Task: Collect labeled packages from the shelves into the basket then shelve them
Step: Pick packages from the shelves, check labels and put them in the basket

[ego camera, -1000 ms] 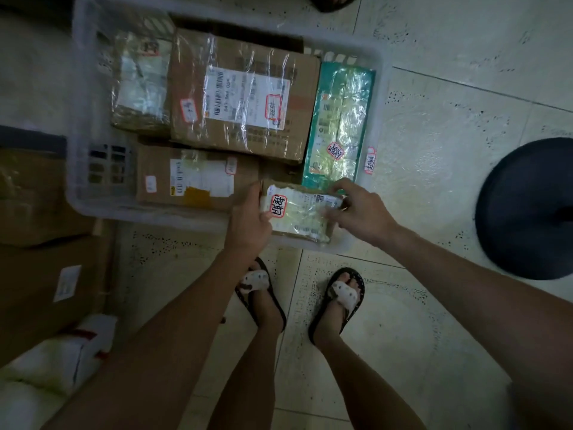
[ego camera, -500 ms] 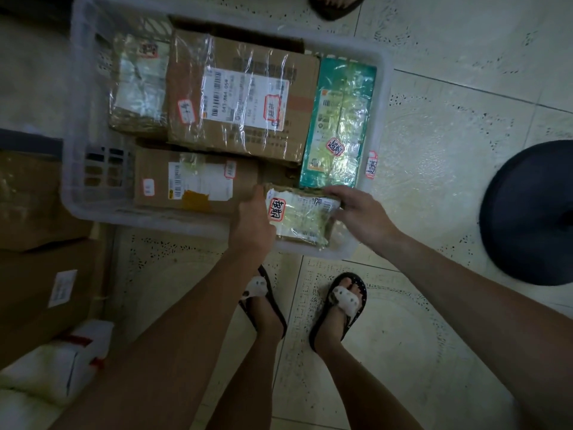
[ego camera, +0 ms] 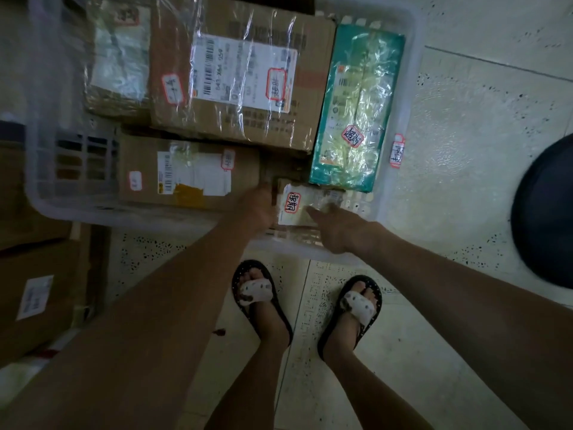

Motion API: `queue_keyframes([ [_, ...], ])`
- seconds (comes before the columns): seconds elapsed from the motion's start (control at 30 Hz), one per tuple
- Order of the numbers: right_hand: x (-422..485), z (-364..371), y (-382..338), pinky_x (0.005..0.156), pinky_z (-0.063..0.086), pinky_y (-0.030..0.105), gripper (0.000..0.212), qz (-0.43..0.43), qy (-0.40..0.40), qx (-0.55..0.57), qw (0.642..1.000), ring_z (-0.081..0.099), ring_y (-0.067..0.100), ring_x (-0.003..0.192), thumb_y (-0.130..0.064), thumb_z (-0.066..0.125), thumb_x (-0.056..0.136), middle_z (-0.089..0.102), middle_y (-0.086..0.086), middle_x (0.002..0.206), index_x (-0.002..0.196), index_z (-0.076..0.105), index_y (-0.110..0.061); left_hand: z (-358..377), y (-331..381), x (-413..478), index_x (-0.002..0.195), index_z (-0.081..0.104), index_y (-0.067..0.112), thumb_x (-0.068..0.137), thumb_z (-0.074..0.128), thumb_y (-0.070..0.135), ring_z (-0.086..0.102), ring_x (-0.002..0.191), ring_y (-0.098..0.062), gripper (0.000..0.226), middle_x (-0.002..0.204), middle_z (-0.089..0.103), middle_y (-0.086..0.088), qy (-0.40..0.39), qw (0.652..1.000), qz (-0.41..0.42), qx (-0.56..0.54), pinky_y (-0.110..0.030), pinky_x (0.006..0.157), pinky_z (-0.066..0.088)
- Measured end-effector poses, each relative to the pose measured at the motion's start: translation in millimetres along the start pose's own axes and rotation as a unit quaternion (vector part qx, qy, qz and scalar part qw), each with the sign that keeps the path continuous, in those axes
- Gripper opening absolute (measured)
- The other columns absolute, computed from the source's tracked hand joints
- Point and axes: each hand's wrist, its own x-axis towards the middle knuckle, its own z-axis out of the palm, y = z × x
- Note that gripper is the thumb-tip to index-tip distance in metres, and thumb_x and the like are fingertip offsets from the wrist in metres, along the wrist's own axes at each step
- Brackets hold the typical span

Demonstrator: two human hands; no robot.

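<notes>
While reaching into basket point(ego camera: 406, 97), grips labeled package point(ego camera: 299, 206) at frame centre with left hand point(ego camera: 259, 209), presses with flat right hand point(ego camera: 339, 232).

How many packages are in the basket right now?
5: a taped bundle far left, a large box centre, a green pack right, a smaller box near left, and a small package at the near wall. Others may lie beneath.

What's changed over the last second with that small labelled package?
The small plastic-wrapped package with the red-bordered label went down into the translucent white basket, near-right corner, beside the green packet. Left hand still holds its edge; right hand now lies flat on it. Other cardboard boxes unmoved.
</notes>
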Motion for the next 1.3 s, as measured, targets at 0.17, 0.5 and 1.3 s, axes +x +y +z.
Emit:
queue_keyframes([
  [0.17,14,7,8,0.111,0.03,0.048,0.078,-0.002,0.04,-0.04,0.998,0.011,0.035,0.144,-0.007,0.044,0.093,-0.012,0.011,0.158,0.149,-0.006,-0.03,2,-4,-7,0.126,0.044,0.007,0.085,0.053,0.004,0.053,0.105,-0.033,0.041,0.117,0.053,-0.019,0.09,0.979,0.177,0.042,-0.032,0.075,0.041],
  [0.5,51,14,1,0.111,0.024,0.058,0.078,0.025,0.03,-0.045,0.998,0.003,0.038,0.144,-0.008,0.042,0.093,-0.018,0.007,0.157,0.148,-0.006,-0.038,19,-16,36,0.145,-0.014,0.014,0.088,0.052,0.012,0.054,0.104,-0.029,0.087,0.142,0.036,-0.021,-0.149,0.989,0.001,-0.026,-0.029,0.07,0.045],
  [1.3,-123,-35,-38,0.1,0.041,0.036,0.059,-0.119,0.228,0.083,0.963,0.045,0.03,0.126,-0.016,0.055,0.09,0.046,0.016,0.141,0.145,0.032,-0.012,-70,11,-176,0.117,0.056,0.009,0.085,0.05,0.044,0.054,0.103,-0.029,0.048,0.114,0.061,-0.014,0.176,0.981,-0.031,0.072,-0.037,0.083,0.041],
])
